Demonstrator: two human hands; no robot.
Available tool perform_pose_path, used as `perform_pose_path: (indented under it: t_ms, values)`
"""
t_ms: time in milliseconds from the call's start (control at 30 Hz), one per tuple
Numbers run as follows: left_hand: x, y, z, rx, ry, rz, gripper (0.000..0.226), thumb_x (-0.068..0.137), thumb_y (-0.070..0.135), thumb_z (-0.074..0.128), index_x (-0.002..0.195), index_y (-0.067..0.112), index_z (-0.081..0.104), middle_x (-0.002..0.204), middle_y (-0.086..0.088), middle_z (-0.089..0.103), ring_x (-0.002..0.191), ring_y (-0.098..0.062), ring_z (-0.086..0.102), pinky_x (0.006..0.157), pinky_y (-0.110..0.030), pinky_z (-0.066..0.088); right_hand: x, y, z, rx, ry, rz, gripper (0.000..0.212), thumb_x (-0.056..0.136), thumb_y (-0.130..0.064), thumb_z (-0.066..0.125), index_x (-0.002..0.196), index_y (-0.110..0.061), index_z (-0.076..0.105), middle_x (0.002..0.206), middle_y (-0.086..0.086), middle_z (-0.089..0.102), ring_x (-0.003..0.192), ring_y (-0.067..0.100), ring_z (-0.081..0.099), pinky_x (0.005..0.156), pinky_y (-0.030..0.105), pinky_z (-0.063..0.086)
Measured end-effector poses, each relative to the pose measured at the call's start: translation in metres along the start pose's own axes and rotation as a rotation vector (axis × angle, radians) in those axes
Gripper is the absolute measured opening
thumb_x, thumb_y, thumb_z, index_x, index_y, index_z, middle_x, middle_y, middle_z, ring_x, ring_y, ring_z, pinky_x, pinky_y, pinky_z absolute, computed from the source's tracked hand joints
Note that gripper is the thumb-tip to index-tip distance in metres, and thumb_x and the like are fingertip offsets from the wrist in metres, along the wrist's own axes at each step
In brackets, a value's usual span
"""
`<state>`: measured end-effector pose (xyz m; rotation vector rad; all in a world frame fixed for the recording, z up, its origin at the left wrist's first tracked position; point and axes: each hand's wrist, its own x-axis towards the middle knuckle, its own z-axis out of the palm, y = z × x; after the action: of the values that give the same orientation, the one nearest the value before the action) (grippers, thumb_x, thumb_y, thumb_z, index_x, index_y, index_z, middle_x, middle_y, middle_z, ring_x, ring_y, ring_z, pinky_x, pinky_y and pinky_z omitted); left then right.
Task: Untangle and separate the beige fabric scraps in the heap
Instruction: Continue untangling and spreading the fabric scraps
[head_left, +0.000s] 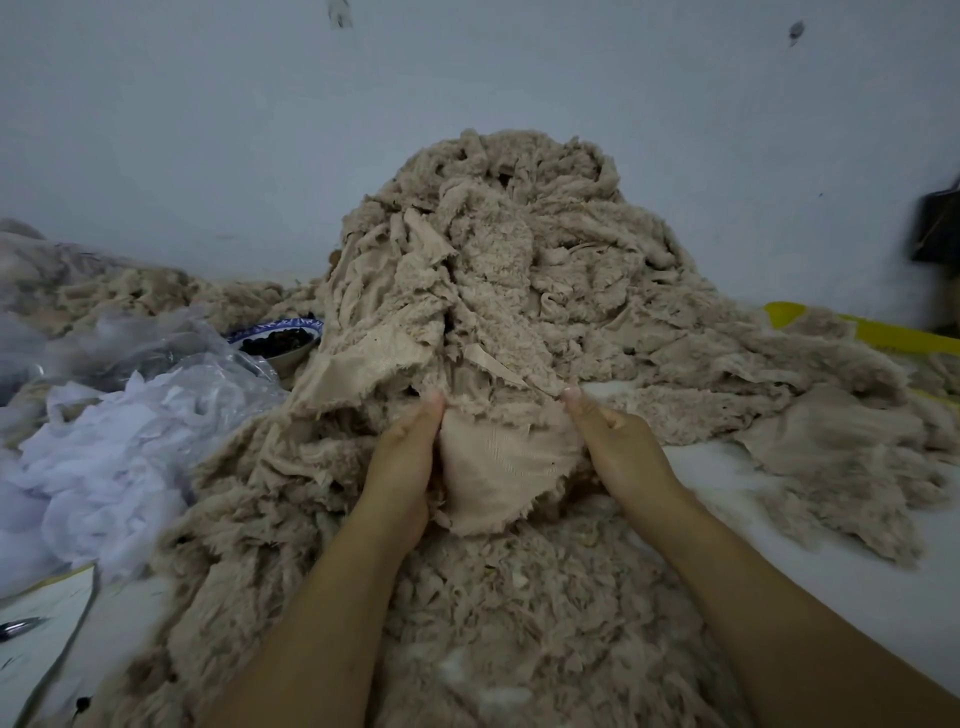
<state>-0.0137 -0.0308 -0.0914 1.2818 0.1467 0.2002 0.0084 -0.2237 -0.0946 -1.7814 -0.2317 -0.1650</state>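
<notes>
Head view: at a white counter (789, 525), a person works the near face of a tall heap of beige fabric scraps (519, 270) that rises against the far wall and spills toward the near edge. The left hand (405, 462) grips the left edge of one smooth-backed beige scrap (501, 467), thumb on top. The right hand (618, 441) pinches its right edge, so the piece is stretched between them, low in the heap's near slope.

The scrap's upper edge disappears under fleecy strips lying over it, and how far it runs beneath them cannot be seen. A hard pull toward the person would likely drag those neighbours along, tightening the tangle rather than freeing one piece. The frayed edges could also tear or shed under the strain.

The heap stands steep, and taking a piece from low on its slope may send the upper layers sliding. To the left, a patterned bowl (280, 338) of dark contents sits right against the heap's foot, beside clear plastic bags (156, 358) and white fabric (93, 467). A slide that way could bury the bowl or mix beige scraps into the white.
</notes>
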Motion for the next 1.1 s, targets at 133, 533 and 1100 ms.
perform_pose_path:
  t_ms: [133,533,1100]
  values:
    - [-0.008,-0.006,0.007,0.405,-0.06,0.168,0.043,0.1,0.046,0.05,0.065,0.025,0.065,0.069,0.007,0.068,0.068,-0.007,0.064,0.063,-0.02,0.049,0.002,-0.001,0.006,-0.249,-0.011,-0.235,0.03,0.088,-0.072,0.043,0.092,-0.046,0.057,0.105,-0.022,0.055,0.102,-0.004,0.051,0.084,0.018,0.041]
    - [-0.006,-0.012,0.007,0.736,-0.197,0.335,0.03,0.1,0.036,0.055,0.077,0.017,0.06,0.062,0.009,0.052,0.059,-0.001,0.047,0.053,-0.013,0.037,-0.004,-0.001,0.022,0.109,-0.189,-0.028,0.025,0.101,-0.038,0.052,0.077,-0.032,0.048,0.058,-0.012,0.049,0.052,0.01,0.047,0.046,0.021,0.039]
    - [0.017,-0.019,-0.022,1.081,0.206,0.161,0.022,0.096,0.007,0.042,0.111,0.007,0.059,0.128,-0.012,0.054,0.128,-0.029,0.036,0.106,-0.039,0.037,0.018,0.0,-0.02,0.574,0.298,0.285,0.014,0.098,-0.027,0.056,0.089,-0.018,0.051,0.078,0.005,0.057,0.067,0.02,0.059,0.062,0.036,0.048]
